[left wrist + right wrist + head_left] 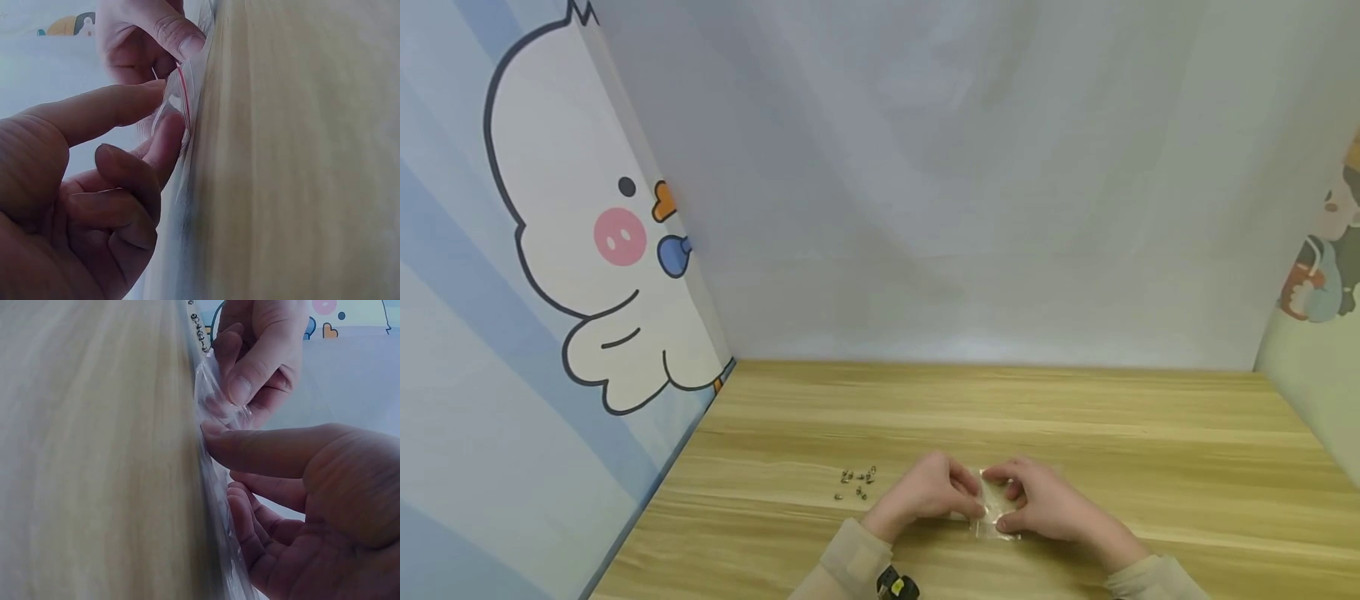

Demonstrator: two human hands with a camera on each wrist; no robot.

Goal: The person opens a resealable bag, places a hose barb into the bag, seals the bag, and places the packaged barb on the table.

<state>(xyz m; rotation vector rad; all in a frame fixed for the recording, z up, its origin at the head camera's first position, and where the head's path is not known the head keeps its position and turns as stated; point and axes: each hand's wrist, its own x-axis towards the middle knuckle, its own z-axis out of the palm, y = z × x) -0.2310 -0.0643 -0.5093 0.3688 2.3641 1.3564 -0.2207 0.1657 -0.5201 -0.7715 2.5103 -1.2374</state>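
Observation:
A small clear plastic zip bag [996, 498] lies low over the wooden table between the two hands. In the left wrist view a red line runs along its mouth. My left hand [925, 490] pinches the bag's edge between thumb and a finger, the other fingers curled below. From the other side my right hand [1051, 505] grips the bag, its thumb [231, 440] pressed on the film. Just left of the left hand, several small metal screws [861, 477] lie loose on the table; their exact kind is too small to tell.
The wood-grain table [775, 408] reaches back to a pale grey curtain [962, 208]. A panel with a cartoon bird [565, 167] stands along the left, another printed panel [1318, 283] on the right. A black strap-like item [897, 586] is by the left sleeve.

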